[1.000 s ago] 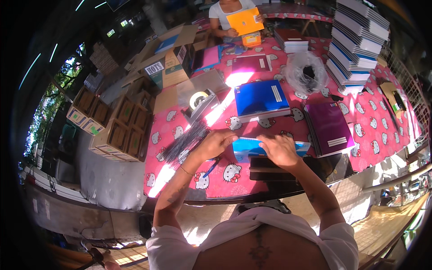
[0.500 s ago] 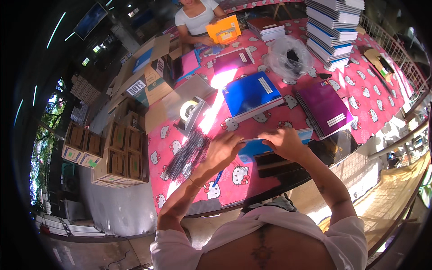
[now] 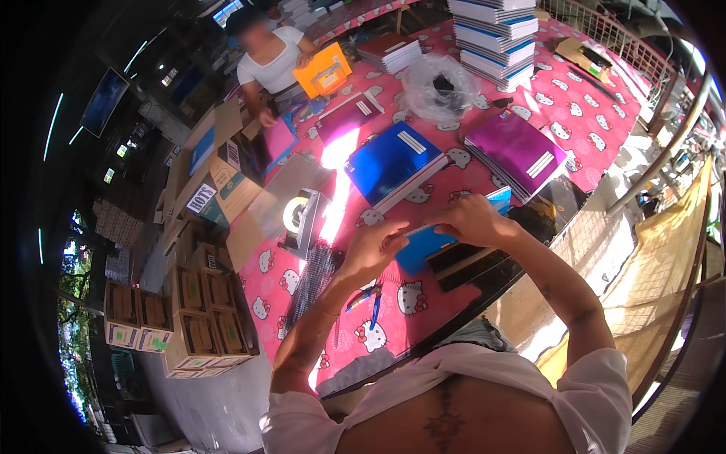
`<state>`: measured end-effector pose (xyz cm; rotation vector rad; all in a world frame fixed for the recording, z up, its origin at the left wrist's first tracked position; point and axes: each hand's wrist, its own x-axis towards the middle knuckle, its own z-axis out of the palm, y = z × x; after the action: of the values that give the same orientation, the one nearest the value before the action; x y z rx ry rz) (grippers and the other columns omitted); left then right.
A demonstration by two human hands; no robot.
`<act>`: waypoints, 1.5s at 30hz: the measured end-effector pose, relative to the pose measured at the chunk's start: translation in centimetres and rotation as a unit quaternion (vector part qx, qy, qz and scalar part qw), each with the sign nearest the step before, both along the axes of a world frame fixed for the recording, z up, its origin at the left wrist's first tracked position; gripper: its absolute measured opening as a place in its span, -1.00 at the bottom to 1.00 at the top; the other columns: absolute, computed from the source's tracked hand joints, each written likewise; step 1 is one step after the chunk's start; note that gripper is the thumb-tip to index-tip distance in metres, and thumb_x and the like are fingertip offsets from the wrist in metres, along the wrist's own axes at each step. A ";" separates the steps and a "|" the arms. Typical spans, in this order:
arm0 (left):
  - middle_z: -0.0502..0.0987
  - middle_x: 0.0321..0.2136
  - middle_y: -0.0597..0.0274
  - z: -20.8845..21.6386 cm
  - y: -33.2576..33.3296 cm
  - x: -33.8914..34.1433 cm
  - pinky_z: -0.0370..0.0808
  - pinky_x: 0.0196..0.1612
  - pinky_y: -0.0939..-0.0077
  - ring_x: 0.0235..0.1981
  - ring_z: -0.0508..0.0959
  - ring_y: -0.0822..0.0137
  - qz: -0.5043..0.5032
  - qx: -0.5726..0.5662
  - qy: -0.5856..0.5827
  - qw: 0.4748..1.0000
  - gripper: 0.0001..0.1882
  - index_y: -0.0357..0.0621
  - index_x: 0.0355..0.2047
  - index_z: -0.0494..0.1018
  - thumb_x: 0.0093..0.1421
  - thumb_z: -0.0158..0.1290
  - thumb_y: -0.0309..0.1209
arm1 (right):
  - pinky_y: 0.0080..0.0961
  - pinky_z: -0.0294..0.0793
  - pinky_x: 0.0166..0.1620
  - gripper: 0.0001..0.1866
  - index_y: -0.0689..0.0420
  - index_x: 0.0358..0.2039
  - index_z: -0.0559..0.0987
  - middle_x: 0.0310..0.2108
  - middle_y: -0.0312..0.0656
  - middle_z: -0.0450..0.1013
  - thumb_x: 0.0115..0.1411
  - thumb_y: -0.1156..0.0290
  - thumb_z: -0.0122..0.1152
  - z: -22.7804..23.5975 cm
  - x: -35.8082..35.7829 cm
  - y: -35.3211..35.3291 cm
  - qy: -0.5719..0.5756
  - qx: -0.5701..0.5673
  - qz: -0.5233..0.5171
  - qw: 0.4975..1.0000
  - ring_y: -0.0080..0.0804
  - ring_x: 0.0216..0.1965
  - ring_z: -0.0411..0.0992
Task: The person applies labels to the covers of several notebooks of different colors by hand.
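Note:
A blue notebook lies at the table's near edge, partly under my hands. My right hand is closed over its far edge, thumb and fingers pinching there. At the notebook's left end my left hand has its fingers curled together; what they pinch is too small to make out. Beside my left forearm lies a bundle of black spiral binding coils. Pliers with blue handles rest on the pink tablecloth. Just beyond my hands sits a stack of blue-covered notebooks, with purple spiral notebooks to its right.
A tape dispenser stands left of the blue stack. Cardboard boxes crowd the left side. A tall notebook pile and a plastic-wrapped roll are farther back. Across the table a person holds an orange notebook.
The view has swung to the right, so the table appears turned. My hands stay at the blue notebook's edge, the right one farther along it. The pliers show more fully.

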<state>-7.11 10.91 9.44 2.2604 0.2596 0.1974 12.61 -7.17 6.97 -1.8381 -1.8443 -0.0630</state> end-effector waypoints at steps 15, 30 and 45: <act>0.58 -0.46 0.09 -0.5 0.4 1.5 0.53 -0.36 0.38 -0.43 0.62 0.32 0.014 0.043 0.011 0.999 -0.68 -0.28 -0.36 0.46 0.05 0.39 -0.41 | -0.19 0.55 -0.33 -0.62 -0.17 -0.06 0.66 -0.43 -0.19 0.60 0.06 0.43 0.36 0.7 -0.3 -0.3 0.016 -0.022 -0.003 1.000 -0.11 -0.38 0.57; 0.52 -0.45 0.07 -1.2 -1.7 -5.2 0.46 -0.40 0.29 -0.50 0.53 0.18 0.121 0.170 -0.111 0.972 -0.72 -0.18 -0.12 0.55 0.21 0.24 -0.33 | -0.18 0.57 -0.28 -0.77 -0.10 -0.10 0.62 -0.33 -0.29 0.63 0.23 0.23 0.26 1.2 -0.6 -0.7 -0.015 -0.029 0.011 0.999 -0.16 -0.36 0.61; 0.52 -0.33 0.21 -2.6 -5.1 -1.9 0.18 0.17 -0.12 -0.21 0.51 0.14 0.154 0.321 -0.079 0.931 -0.76 -0.13 -0.28 0.55 0.24 0.16 -0.21 | -0.13 0.53 -0.18 -0.75 -0.12 -0.02 0.56 -0.29 -0.23 0.59 0.31 0.26 0.08 0.1 0.1 -1.3 0.016 0.012 0.068 0.997 -0.11 -0.26 0.59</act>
<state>-9.00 5.85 6.81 2.8154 0.5229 0.7157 12.67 -8.47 7.06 -1.6834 -1.9318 -0.0066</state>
